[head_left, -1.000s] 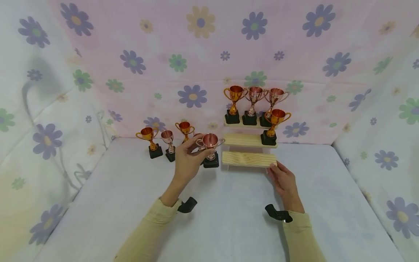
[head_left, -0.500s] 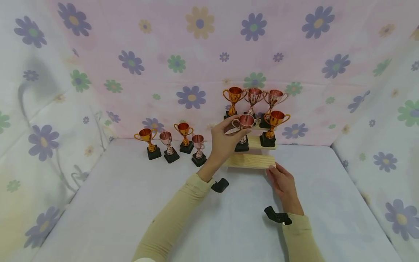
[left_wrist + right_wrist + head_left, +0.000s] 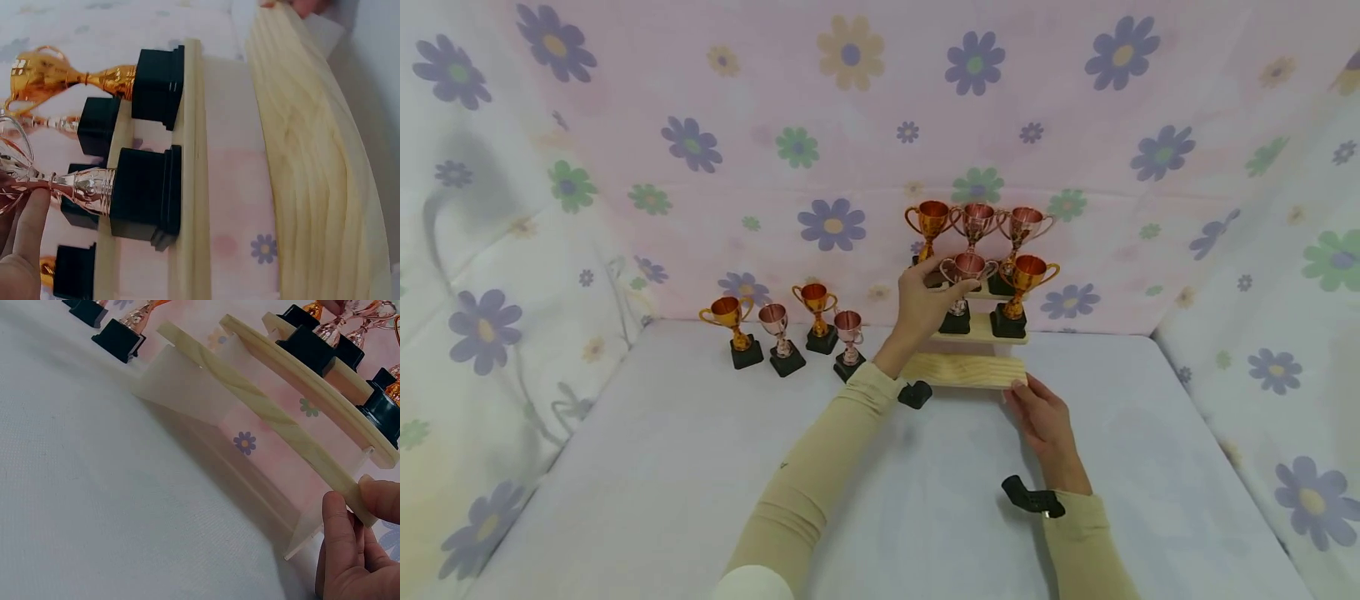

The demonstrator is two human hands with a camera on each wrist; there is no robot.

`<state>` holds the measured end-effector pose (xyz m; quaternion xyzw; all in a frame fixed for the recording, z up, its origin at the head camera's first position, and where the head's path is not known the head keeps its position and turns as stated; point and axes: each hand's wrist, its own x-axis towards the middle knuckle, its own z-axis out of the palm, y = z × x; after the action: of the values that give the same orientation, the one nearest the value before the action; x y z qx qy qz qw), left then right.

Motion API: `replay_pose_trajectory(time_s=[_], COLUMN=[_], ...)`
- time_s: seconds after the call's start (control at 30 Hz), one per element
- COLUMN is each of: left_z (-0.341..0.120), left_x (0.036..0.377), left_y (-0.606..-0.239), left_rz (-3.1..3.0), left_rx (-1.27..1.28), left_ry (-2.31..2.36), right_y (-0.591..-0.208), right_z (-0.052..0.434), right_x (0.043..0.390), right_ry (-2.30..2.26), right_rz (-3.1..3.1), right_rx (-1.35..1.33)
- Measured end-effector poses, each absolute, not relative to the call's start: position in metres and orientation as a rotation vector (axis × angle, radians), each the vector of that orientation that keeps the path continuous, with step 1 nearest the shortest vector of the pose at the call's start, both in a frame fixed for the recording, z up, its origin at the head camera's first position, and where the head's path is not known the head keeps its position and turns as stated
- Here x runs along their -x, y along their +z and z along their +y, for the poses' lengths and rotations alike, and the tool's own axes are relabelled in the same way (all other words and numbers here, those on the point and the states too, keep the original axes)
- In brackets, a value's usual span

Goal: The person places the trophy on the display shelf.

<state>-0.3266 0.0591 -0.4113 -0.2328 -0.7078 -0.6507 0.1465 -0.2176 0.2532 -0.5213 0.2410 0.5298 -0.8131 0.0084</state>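
My left hand (image 3: pixel 925 308) pinches a rose-gold trophy cup (image 3: pixel 81 187) by its upper part. The cup's black base (image 3: pixel 147 197) stands upright at the middle step (image 3: pixel 977 327) of a three-step wooden rack, left of a gold trophy (image 3: pixel 1027 287). With thumb and fingers, my right hand (image 3: pixel 1043 421) grips the right end of the rack's lowest step (image 3: pixel 962 371), seen close up in the right wrist view. On the top step stand a gold trophy (image 3: pixel 931 221) and two rose-gold trophies (image 3: pixel 976 221), their bases partly hidden by the left hand and the held cup.
Left of the rack, two gold trophies (image 3: pixel 815 304) and two rose-gold trophies (image 3: pixel 847 329) stand on the white tabletop (image 3: pixel 662 467). Flower-print cloth (image 3: pixel 737 208) hangs behind and at both sides. Clear side panels (image 3: pixel 181 378) carry the rack's wooden steps.
My left hand has carried the rose-gold trophy rightward from beside the rack to the middle step, its base now next to the gold one. My right hand keeps its grip on the lowest step.
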Motion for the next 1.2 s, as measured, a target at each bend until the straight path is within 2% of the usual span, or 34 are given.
replay_pose_trajectory(time_s=[0.23,1.2], left_z=[0.0579,0.0633], left_x=[0.3355,0.3374], left_y=[-0.4192,-0.4185], left_rz=[-2.041,-2.001], left_rx=[0.684,0.755], left_ry=[-1.881,-1.9], right_y=[-0.5209,-0.5205], right_z=[0.2544,0.2525], right_x=[0.2165,0.2165], right_ry=[-2.552,-2.569], right_rz=[1.648,1.605], right_rx=[-0.768,-0.779])
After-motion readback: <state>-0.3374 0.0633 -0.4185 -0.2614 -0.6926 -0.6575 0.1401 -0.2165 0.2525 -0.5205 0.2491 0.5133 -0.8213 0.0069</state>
